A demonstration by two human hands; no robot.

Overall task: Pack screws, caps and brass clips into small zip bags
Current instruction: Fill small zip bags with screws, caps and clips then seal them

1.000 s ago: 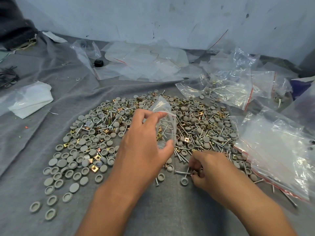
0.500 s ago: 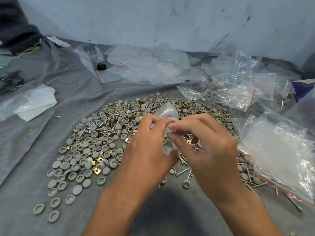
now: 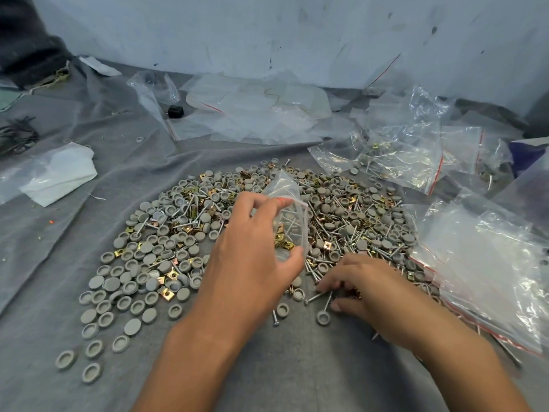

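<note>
1. The left hand (image 3: 252, 257) held a small clear zip bag with a red seal line (image 3: 286, 215) upright over the pile, thumb and fingers pinching its sides; screws and a few brass clips already sat in its bottom.
2. The right hand (image 3: 368, 289) was down at five o'clock of the pile, fingers curled over loose long silver screws (image 3: 319, 295) on the grey cloth-covered worktop (image 3: 53, 233). Whether it had one pinched, I couldn't tell.
3. The pile itself: round grey plastic caps (image 3: 142, 263), dished and matte, thick toward nine o'clock; square yellow-brass clips (image 3: 172, 275), shiny with a centre hole, scattered through; screws densest at three o'clock.
4. Handling call: the bag looked thin, floppy and slick, best held near the seal so the mouth stays open. Screws were stiff, thin and pointed, so they could pierce the film; take them by the shank. Caps looked light and likely to roll.
5. Larger crinkled clear bags (image 3: 481, 263) lay at three o'clock, flat empty bags (image 3: 255, 114) at twelve.
</note>
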